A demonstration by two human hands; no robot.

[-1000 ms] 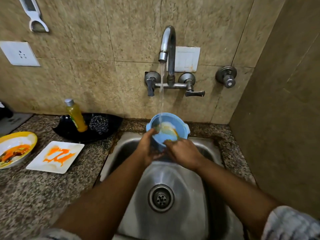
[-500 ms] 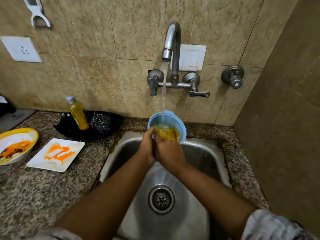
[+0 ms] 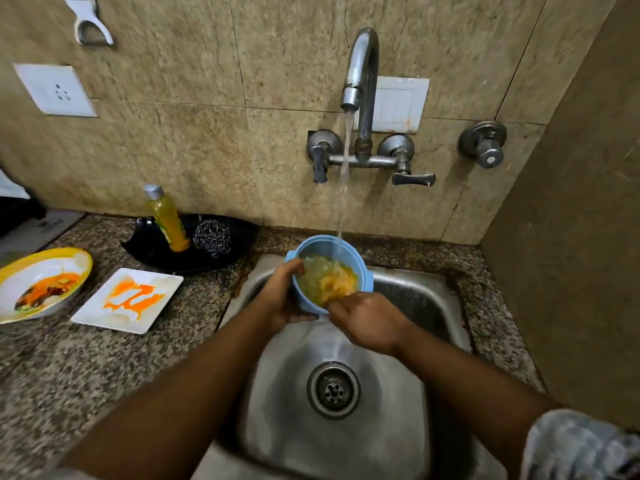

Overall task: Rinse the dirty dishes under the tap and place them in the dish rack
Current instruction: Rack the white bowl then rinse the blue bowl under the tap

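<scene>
Rinse step, dish 1 of 3 by my count. Blue bowl point(image 3: 330, 251) tilted over sink point(image 3: 408, 393), tap point(image 3: 360, 84) stream landing inside, orange residue swirling. Left hand point(image 3: 284, 296) grips the rim; right hand point(image 3: 370, 320) has fingers curled into the bowl, rubbing. Next likely: tip water out, find rack, which isn't in view. Yellow plate point(image 3: 41, 282) and white plate point(image 3: 128, 299) wait dirty on bench point(image 3: 104, 375).

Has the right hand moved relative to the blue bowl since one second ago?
Yes. The right hand has shifted around the blue bowl rim, from its near-right edge to its near edge, fingertips now dipping into the yellow water.
</scene>
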